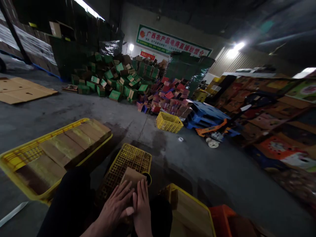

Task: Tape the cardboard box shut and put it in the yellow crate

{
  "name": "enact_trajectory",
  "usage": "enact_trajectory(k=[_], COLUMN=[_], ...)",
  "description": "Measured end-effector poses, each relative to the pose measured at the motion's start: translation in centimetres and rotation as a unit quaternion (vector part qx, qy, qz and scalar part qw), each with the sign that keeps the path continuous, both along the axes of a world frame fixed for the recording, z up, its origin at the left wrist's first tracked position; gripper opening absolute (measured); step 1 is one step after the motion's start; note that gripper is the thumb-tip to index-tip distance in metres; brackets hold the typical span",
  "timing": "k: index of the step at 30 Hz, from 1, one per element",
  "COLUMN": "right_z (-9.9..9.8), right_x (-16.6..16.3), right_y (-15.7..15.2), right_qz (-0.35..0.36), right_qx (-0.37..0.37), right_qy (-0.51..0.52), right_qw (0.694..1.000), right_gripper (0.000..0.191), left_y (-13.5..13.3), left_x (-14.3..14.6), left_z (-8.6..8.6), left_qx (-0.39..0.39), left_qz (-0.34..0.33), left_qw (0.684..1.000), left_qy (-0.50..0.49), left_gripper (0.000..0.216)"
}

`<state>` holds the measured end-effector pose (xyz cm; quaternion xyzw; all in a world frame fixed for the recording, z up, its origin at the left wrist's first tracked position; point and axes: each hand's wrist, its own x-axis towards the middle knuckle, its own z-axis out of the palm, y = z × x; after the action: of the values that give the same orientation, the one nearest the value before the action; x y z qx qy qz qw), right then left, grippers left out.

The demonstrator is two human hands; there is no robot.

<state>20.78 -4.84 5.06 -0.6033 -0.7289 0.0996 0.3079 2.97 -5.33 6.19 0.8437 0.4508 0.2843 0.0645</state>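
My left hand [116, 205] and my right hand [142, 207] lie side by side, fingers stretched flat, pressed on a small brown cardboard piece [132, 176]. The cardboard rests on an upturned yellow plastic crate [128, 161] just in front of my knees. A roll of tape [148, 177] sits at the cardboard's right edge. Neither hand grips anything; both press with flat palms.
A yellow crate [19, 158] filled with flat cardboard pieces stands at the left, another yellow crate [192, 204] with cardboard at the lower right beside an orange crate [219, 215]. Farther off lie a yellow basket [169, 122], blue pallets [207, 113], heaps of green and red boxes [118, 79], and flattened cartons [22, 89].
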Motion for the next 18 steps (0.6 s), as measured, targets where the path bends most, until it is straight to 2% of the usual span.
enact_trajectory(k=[4, 9, 14, 18], right_z=[-0.1, -0.3, 0.1, 0.9], right_x=[0.5, 1.1, 0.3, -0.1], right_y=[-1.7, -3.9, -4.0, -2.1], right_qz=[0.014, 0.08, 0.028, 0.007], right_qx=[0.026, 0.014, 0.017, 0.012], right_qy=[-0.029, -0.075, -0.04, -0.023], right_qw=[0.999, 0.994, 0.999, 1.0], right_gripper=[0.055, 0.059, 0.055, 0.051], left_y=[0.4, 1.9, 3.3, 3.7], left_x=[0.8, 1.8, 2.0, 0.4], left_z=[-0.1, 1.3, 2.4, 1.5], left_qx=[-0.011, -0.059, -0.099, -0.076], left_qz=[0.03, 0.056, 0.052, -0.006], left_qw=[0.999, 0.997, 0.994, 0.997], left_qy=[-0.002, -0.014, -0.014, -0.024], left_gripper=[0.063, 0.059, 0.054, 0.048])
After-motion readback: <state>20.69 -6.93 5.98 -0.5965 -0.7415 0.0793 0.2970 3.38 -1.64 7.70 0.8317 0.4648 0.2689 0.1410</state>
